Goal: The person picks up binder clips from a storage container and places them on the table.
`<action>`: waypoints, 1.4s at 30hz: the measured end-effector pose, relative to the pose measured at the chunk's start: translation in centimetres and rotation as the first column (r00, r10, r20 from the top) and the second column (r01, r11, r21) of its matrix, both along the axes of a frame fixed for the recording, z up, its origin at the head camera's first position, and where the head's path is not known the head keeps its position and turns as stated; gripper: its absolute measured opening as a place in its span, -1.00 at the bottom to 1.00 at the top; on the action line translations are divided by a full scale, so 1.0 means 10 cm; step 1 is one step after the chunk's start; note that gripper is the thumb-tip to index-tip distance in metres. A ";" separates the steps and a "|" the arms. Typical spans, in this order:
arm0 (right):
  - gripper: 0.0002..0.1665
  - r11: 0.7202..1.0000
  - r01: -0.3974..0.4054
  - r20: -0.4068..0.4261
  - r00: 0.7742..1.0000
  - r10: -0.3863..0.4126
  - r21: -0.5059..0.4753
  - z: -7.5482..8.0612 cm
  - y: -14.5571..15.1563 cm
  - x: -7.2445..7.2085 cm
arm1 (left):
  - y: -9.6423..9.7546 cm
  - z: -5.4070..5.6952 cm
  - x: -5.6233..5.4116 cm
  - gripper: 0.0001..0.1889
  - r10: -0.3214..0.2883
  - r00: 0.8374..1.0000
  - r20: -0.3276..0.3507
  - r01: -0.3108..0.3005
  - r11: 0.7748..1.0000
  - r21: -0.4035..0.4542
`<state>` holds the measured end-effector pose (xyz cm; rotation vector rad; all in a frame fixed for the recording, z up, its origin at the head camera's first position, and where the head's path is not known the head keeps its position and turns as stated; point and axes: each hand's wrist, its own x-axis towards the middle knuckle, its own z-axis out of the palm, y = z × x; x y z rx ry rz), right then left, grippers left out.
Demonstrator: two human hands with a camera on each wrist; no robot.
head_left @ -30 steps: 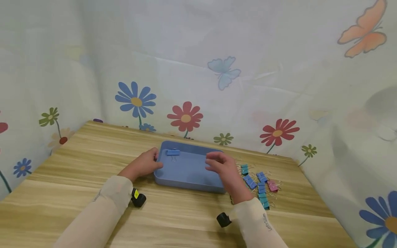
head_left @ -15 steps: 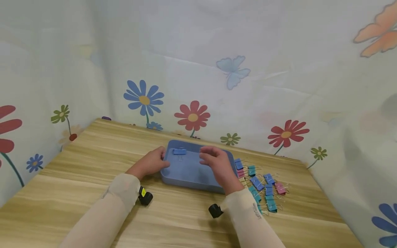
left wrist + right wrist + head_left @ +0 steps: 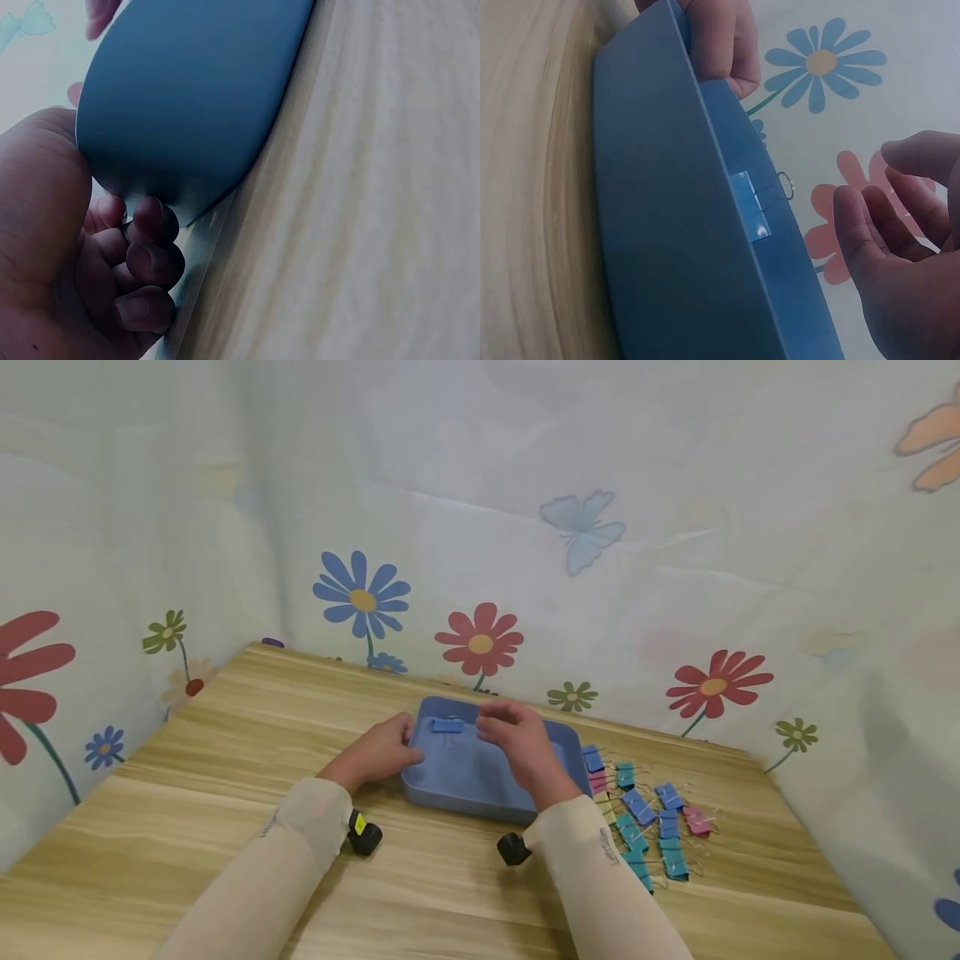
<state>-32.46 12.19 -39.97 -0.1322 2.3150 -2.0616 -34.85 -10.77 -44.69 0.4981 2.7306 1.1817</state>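
Note:
A shallow blue tray (image 3: 468, 804) lies on the wooden table, with one blue binder clip (image 3: 447, 726) near its far left corner. My left hand (image 3: 381, 750) grips the tray's left end. In the left wrist view that hand (image 3: 79, 251) has its thumb at the rim and its other fingers curled by the outer wall. Over the middle of the tray hovers my right hand (image 3: 519, 752), its fingers loosely bent. The right wrist view shows nothing between that hand's (image 3: 907, 255) thumb and fingers, and the clip (image 3: 750, 206) apart from it.
Right of the tray, several binder clips in blue (image 3: 638, 807), teal (image 3: 673, 858), pink (image 3: 697, 821) and yellow (image 3: 604, 807) lie loose on the table (image 3: 420, 893). A flower-printed curtain (image 3: 420, 518) hangs behind the table.
My right hand has moved left across the tray, farther from the loose clips. The left hand keeps its grip on the tray. The head view has turned somewhat left.

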 end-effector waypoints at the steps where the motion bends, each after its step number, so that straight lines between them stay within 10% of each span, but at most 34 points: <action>1: -0.59 1.000 -0.002 0.003 1.000 0.002 -0.002 0.00 -0.01 -0.01 | 0.00 0.00 0.00 -0.72 0.001 1.000 0.000 -0.001 1.000 -0.001; 28: -0.60 0.998 0.008 0.028 1.000 -0.010 0.069 -0.08 -0.24 -0.32 | 0.05 0.06 0.00 -0.70 0.013 1.000 0.003 -0.013 1.000 0.019; 42: -0.61 0.966 0.039 0.066 0.996 -0.058 0.257 -0.20 -0.39 -0.41 | 0.00 -0.04 -0.04 -0.71 0.019 1.000 0.003 -0.019 1.000 0.011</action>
